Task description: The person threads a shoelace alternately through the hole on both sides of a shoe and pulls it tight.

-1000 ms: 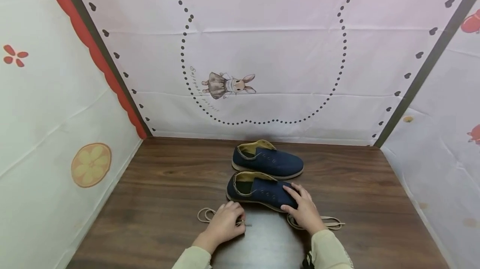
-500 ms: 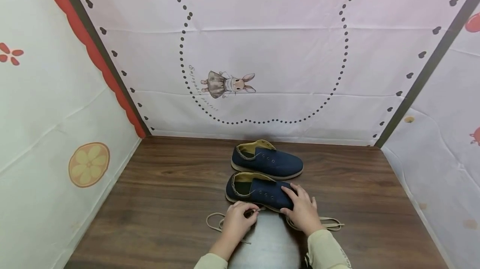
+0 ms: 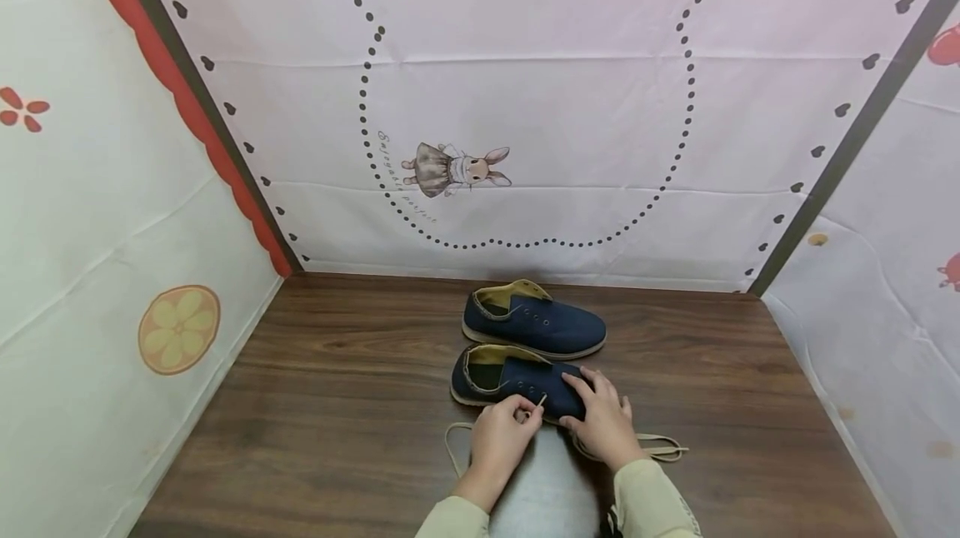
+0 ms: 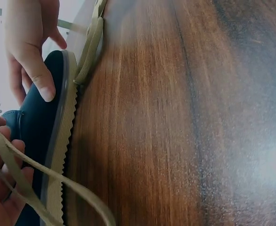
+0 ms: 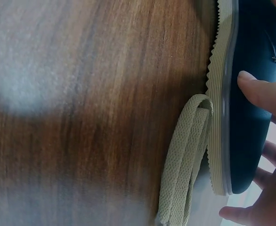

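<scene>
In the head view, my left hand (image 3: 501, 436) pinches a beige shoelace, its tip (image 3: 542, 401) up by the front eyelets of the near navy shoe (image 3: 557, 381). A loop of this shoelace (image 4: 87, 193) hangs from the fingers in the left wrist view. My right hand (image 3: 606, 430) grips the toe of the same shoe. The right wrist view shows that thumb on the near side of the toe (image 5: 248, 122), with the other fingers over the far side. Whether the lace tip is inside an eyelet cannot be told.
Behind stands a matching navy shoe (image 3: 573, 326) without a lace. A second beige shoelace (image 5: 187, 160) lies folded by the near shoe's sole, partly under my right hand. The brown wood-grain tabletop (image 3: 337, 405) ends at printed white cloth walls (image 3: 562, 138).
My left hand has moved right and up from the table to the shoe's eyelets, bringing the shoelace with it. The right hand has stayed on the toe.
</scene>
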The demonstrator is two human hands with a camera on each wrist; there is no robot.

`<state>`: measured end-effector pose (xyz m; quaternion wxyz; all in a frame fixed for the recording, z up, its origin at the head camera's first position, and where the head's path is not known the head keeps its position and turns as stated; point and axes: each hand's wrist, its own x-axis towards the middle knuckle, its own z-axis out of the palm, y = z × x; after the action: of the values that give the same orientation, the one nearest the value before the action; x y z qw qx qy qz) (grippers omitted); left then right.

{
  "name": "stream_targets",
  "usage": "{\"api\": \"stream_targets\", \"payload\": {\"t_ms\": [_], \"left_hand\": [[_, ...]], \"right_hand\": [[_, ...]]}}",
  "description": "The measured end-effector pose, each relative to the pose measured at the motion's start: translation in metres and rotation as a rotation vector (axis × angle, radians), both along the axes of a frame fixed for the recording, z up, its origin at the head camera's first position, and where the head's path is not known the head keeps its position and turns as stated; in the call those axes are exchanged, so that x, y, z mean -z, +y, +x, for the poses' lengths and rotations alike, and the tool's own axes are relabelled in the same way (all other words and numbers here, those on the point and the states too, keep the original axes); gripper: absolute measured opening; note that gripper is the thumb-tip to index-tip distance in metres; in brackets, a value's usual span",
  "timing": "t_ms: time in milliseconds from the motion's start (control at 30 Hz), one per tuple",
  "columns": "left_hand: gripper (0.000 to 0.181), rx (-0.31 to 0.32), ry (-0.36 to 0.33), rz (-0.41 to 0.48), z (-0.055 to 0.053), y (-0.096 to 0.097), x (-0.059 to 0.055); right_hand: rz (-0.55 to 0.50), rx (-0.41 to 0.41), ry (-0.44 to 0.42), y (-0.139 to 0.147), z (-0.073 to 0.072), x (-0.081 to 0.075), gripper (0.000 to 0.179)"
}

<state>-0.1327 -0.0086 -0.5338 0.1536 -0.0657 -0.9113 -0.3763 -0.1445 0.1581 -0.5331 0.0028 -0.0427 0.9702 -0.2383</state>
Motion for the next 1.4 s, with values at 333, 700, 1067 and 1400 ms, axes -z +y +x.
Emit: {"api": "stream_targets", "payload": {"t_ms": [333,700,1067,1400], "left_hand": [[0.017,-0.016,-0.069,-0.014,-0.006,0.003,-0.004],[0.02,0.001,-0.139,-0.031,-0.011,0.007,-0.011],[0.021,0.029,-0.175,-0.034,-0.01,0.011,-0.012],[0.015,-0.004,-0.048,-0.049,-0.007,0.012,-0.008]], "right_hand": [[-0.028,-0.013,0.06,-0.002,0.0,-0.001,0.059],[-0.368,-0.072,0.055,-0.012,-0.011,-0.017,0.012],[-0.519,-0.06,-0.1,-0.009,-0.014,-0.023,0.01],[-0.654,-0.014,-0.276,-0.004,-0.022,-0.027,0.022]]}}
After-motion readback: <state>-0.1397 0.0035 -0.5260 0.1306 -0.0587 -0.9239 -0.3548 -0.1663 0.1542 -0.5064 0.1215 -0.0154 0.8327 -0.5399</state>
